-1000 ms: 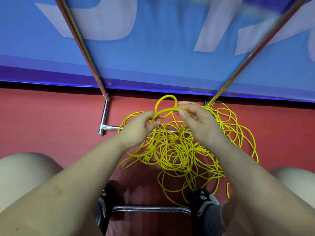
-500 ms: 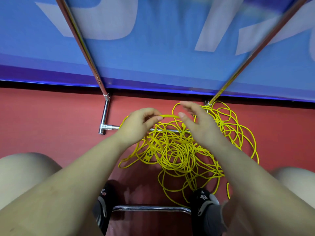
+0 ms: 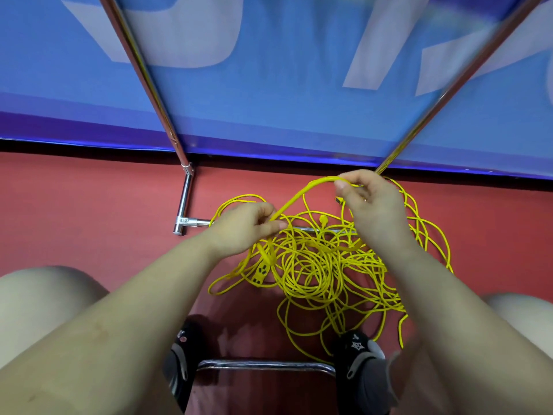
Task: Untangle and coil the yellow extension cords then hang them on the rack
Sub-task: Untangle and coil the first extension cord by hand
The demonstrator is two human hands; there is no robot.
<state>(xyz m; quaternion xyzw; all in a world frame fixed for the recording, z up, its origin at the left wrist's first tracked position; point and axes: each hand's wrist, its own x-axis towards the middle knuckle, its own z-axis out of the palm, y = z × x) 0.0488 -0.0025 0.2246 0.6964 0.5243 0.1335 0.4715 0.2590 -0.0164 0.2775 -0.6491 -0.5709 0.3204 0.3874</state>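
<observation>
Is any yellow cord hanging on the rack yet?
No, the yellow cords lie tangled on the red floor around the rack base.

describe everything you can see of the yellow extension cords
The yellow extension cords lie in a loose tangled heap of thin, glossy loops on the red floor, draped over the rack's chrome base bar. A flat multi-outlet socket end lies at the heap's left. One strand arches up, pinched between the left hand and right hand.
</observation>
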